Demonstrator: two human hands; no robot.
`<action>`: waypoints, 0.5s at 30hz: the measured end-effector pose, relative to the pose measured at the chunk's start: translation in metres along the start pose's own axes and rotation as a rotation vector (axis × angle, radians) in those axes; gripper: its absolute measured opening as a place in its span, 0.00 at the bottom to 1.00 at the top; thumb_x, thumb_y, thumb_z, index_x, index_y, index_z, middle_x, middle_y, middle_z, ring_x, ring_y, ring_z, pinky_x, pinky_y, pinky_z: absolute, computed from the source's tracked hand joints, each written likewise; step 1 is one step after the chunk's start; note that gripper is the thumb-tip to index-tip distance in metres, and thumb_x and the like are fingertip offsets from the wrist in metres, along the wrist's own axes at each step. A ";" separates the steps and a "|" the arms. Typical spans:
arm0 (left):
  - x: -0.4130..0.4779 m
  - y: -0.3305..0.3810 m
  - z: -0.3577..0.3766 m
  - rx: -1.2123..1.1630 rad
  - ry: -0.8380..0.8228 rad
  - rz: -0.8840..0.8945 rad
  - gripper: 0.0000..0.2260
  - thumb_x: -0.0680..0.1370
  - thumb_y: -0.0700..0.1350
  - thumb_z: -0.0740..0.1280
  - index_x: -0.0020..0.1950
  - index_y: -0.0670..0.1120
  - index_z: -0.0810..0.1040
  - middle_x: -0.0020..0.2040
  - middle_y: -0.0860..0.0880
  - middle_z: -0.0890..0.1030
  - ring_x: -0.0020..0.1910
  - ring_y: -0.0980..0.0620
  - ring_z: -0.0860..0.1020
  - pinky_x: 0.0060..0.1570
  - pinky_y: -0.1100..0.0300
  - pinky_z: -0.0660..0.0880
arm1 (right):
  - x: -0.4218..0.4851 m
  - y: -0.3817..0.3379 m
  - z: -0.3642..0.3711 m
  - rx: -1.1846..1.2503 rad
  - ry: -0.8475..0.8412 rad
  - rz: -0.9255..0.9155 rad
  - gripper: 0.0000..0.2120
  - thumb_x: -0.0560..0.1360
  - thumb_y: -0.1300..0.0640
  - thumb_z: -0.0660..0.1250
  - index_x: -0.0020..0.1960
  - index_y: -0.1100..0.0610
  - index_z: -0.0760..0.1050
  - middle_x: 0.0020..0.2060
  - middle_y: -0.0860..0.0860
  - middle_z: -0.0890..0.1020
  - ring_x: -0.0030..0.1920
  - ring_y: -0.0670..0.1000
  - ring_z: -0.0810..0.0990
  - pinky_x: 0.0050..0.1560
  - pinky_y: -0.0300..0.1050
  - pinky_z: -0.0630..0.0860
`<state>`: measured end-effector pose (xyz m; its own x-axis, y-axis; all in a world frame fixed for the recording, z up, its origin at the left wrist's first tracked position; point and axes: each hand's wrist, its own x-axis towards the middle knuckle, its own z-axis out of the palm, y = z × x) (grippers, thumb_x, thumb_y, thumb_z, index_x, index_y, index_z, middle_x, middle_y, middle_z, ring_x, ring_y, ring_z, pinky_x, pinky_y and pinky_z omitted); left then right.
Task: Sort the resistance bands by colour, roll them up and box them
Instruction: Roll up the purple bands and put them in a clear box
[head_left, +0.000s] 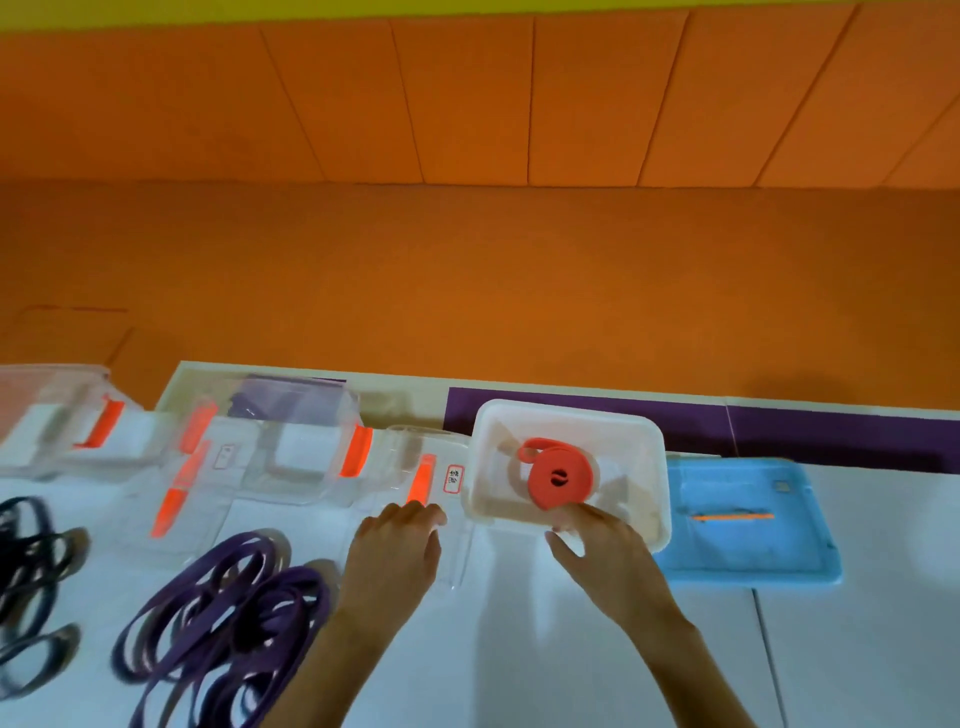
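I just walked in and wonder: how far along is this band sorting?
Done: one red band sits rolled in the white box. In hand: the right grip is at that roll while the left grip rests on a clear lid. Left: the purple bands and the dark bands lie loose and unrolled on the table.

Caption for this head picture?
Rolled red band in white box, right hand at its rim, left hand on clear lid.

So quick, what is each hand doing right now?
Left hand: open, resting on the clear lid.
Right hand: reaches over the rim of the white box to the rolled orange band; grip cannot be told.
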<state>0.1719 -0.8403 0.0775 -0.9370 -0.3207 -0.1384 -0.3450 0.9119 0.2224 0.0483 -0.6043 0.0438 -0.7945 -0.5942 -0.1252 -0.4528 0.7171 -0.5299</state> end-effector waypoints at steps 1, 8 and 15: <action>-0.011 -0.011 -0.002 0.025 0.000 -0.016 0.09 0.75 0.38 0.76 0.51 0.50 0.86 0.43 0.53 0.85 0.40 0.48 0.83 0.40 0.52 0.80 | -0.003 -0.012 0.003 0.006 0.023 -0.016 0.07 0.79 0.50 0.72 0.57 0.48 0.82 0.49 0.43 0.87 0.50 0.47 0.86 0.53 0.41 0.80; -0.074 -0.111 -0.008 0.043 -0.043 -0.066 0.05 0.78 0.41 0.73 0.52 0.50 0.85 0.43 0.53 0.85 0.41 0.51 0.83 0.42 0.54 0.81 | -0.030 -0.110 0.055 0.014 -0.084 0.034 0.09 0.83 0.47 0.64 0.62 0.41 0.78 0.49 0.39 0.86 0.51 0.42 0.83 0.49 0.34 0.70; -0.126 -0.225 0.004 -0.055 -0.063 -0.091 0.07 0.81 0.48 0.69 0.58 0.56 0.84 0.53 0.57 0.84 0.54 0.54 0.83 0.59 0.52 0.77 | -0.060 -0.194 0.144 -0.004 -0.255 0.217 0.10 0.83 0.44 0.64 0.62 0.41 0.79 0.49 0.41 0.86 0.50 0.41 0.84 0.54 0.33 0.75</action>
<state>0.3675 -1.0040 0.0408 -0.8968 -0.3833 -0.2209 -0.4328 0.8637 0.2582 0.2423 -0.7604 0.0331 -0.7458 -0.4994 -0.4408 -0.2862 0.8378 -0.4649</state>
